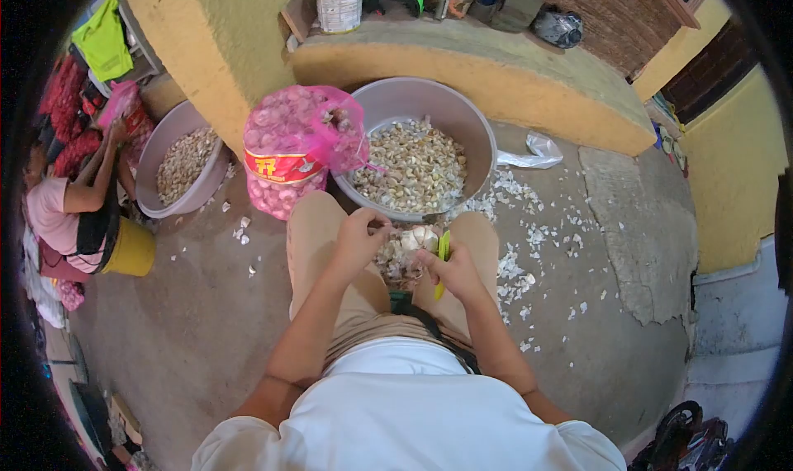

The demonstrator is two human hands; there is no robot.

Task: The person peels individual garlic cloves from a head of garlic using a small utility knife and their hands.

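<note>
Garlic bulb (420, 237), centre of frame, right of left hand (359, 240), nearer right hand (459, 273), thumb at bulb's lower edge; right clamped on yellow-green knife (444, 246), long axis up-down frame; left apart, fingers curled, cannot tell if holding anything.

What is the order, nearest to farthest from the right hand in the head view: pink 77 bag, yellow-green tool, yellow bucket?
1. Yellow-green tool: held in the right hand.
2. Pink 77 bag: ahead, left.
3. Yellow bucket: far left, by the seated person.
</note>
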